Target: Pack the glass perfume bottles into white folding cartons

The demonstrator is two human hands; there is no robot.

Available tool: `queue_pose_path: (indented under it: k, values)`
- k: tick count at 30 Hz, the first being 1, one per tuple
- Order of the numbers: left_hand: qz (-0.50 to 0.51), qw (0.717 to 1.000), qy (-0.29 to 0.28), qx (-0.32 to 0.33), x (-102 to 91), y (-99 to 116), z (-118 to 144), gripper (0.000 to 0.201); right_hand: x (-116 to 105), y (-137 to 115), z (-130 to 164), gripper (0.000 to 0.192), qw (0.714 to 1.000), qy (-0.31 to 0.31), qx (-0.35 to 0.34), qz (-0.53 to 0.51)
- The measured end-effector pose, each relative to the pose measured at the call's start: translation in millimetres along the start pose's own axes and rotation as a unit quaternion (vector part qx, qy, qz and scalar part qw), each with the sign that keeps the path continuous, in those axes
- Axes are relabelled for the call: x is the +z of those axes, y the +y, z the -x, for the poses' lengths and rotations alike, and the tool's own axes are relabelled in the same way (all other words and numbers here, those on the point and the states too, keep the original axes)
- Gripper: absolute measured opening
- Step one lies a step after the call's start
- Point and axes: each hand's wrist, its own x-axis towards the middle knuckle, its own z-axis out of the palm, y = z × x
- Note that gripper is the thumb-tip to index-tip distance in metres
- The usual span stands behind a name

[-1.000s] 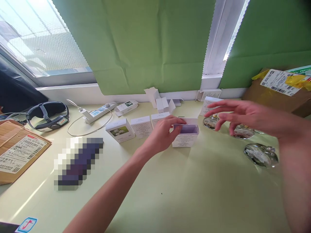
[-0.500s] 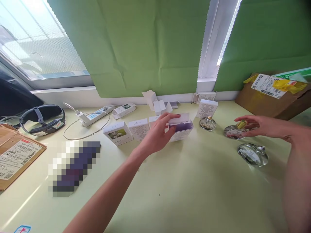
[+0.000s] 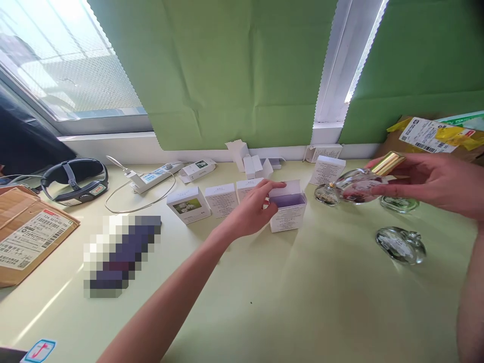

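My left hand (image 3: 252,210) grips the left edge of an open white carton (image 3: 288,219), which stands upright with its flap up and its purple inside showing. In my right hand (image 3: 434,181), thumb and fingers close around a clear perfume bottle (image 3: 355,186) with a gold cap, held tilted above the table. Behind and beside it stand a second glass bottle (image 3: 325,195) and another round bottle (image 3: 400,203), partly covered by my hand. A further glass bottle (image 3: 401,246) lies nearer to me on the right.
Closed white boxes, one with a flower picture (image 3: 189,207), stand left of the carton. Another white box (image 3: 328,170) is behind the bottles. A power strip (image 3: 155,176), headset (image 3: 73,182), brown parcel (image 3: 34,237) and cardboard box (image 3: 389,143) lie around the table.
My right hand has lifted the gold-capped bottle off the table and brought it up, towards the carton. The carton has come slightly nearer, still in my left hand. The view has shifted a little.
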Motion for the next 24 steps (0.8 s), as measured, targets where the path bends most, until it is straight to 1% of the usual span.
queue_pose_path:
  k: [2,4,5,6,8,10,11,14,18,21,24]
  values:
    - [0.005,1.000,0.003,0.001,1.8,1,0,0.047,18,-28,0,0.042,0.992,-0.088,-0.065,-0.056]
    - [0.016,1.000,0.005,0.005,3.0,3,-1,0.046,39,-52,-2,0.039,0.968,-0.180,-0.130,-0.114]
    - [0.021,1.000,0.004,0.009,3.2,3,-1,0.044,49,-61,-3,0.036,0.956,-0.209,-0.170,-0.117]
    - [0.025,1.000,0.001,0.014,3.1,4,-1,0.042,57,-67,-4,0.032,0.952,-0.207,-0.198,-0.109]
    - [0.025,0.999,-0.010,0.026,2.1,6,-2,0.035,66,-71,-7,0.030,0.956,-0.166,-0.234,-0.068]
    - [0.020,0.999,-0.022,0.036,1.1,8,-1,0.029,69,-68,-9,0.030,0.963,-0.119,-0.240,-0.026]
    - [0.018,0.999,-0.027,0.037,1.0,8,-1,0.027,69,-65,-10,0.031,0.964,-0.108,-0.241,-0.015]
    - [0.021,0.999,-0.033,0.025,2.5,8,1,0.029,69,-61,-13,0.028,0.964,-0.113,-0.242,-0.014]
    - [0.036,0.999,-0.028,0.006,5.6,6,1,0.042,71,-62,-13,0.033,0.963,-0.123,-0.239,-0.011]
    - [0.063,0.997,-0.051,0.002,2.6,6,2,0.052,72,-61,-15,0.037,0.964,-0.123,-0.235,0.027]
    - [0.094,0.992,-0.079,0.001,-4.4,9,3,0.056,74,-55,-19,0.039,0.963,-0.135,-0.227,0.060]
